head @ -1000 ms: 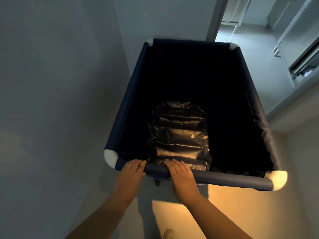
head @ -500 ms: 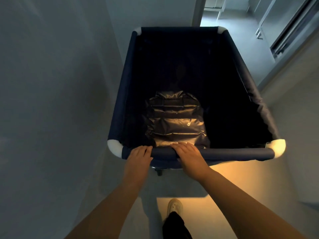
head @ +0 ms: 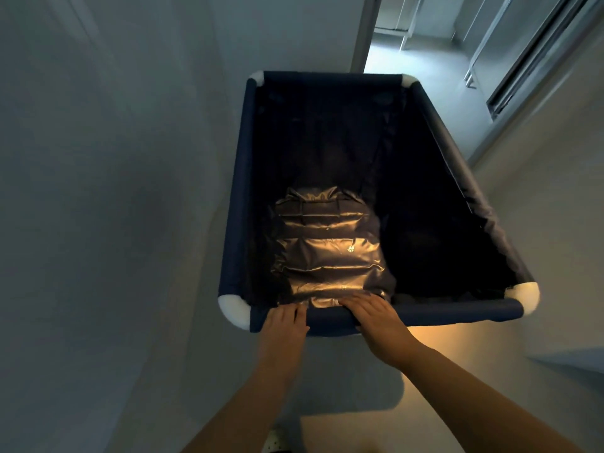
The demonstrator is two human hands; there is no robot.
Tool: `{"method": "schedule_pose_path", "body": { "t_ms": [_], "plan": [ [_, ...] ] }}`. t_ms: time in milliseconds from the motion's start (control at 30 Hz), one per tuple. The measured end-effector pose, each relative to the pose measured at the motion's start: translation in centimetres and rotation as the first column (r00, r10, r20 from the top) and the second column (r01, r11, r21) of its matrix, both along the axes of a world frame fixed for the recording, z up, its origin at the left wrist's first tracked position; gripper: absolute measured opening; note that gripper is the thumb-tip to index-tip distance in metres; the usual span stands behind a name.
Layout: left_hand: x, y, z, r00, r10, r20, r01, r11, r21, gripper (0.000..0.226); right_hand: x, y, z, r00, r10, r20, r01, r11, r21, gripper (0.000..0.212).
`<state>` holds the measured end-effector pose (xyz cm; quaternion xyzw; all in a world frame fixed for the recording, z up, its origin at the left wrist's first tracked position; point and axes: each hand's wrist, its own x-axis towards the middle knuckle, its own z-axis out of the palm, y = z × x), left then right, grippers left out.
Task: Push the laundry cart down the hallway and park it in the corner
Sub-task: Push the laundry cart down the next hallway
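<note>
Now we push the laundry cart (head: 242,204) toward the doorway (head: 421,37) at upper right.
Left hand (head: 283,325) and right hand (head: 376,317) curl fingers over the near rail (head: 457,313) at lower centre, to steer.

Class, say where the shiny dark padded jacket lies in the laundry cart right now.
In the head view, the padded jacket lies on the cart's bottom, at the near-left part of the laundry cart, just beyond the rail under both hands.

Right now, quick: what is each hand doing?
Left hand: fingers curled over the cart's near rail, holding it.
Right hand: also on the near rail, fingers wrapped over it, holding it.
</note>
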<state>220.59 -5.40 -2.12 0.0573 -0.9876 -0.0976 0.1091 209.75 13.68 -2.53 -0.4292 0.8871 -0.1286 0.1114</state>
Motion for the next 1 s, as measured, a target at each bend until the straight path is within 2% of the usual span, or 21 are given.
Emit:
{"method": "schedule_pose_path", "body": {
  "t_ms": [533,1000],
  "plan": [
    [7.5,12.7,-1.0,0.986,0.138,0.093,-0.132,0.989,-0.070,0.049,5.6,11.5,-0.6,0.991,0.132,-0.022,-0.133,0.990,-0.042,0.057],
    [7.6,24.4,-0.6,0.989,0.135,0.062,-0.130,0.988,-0.082,0.053,3.3,22.5,-0.1,0.970,0.242,0.006,-0.242,0.970,-0.008,0.058]
  ]
}}
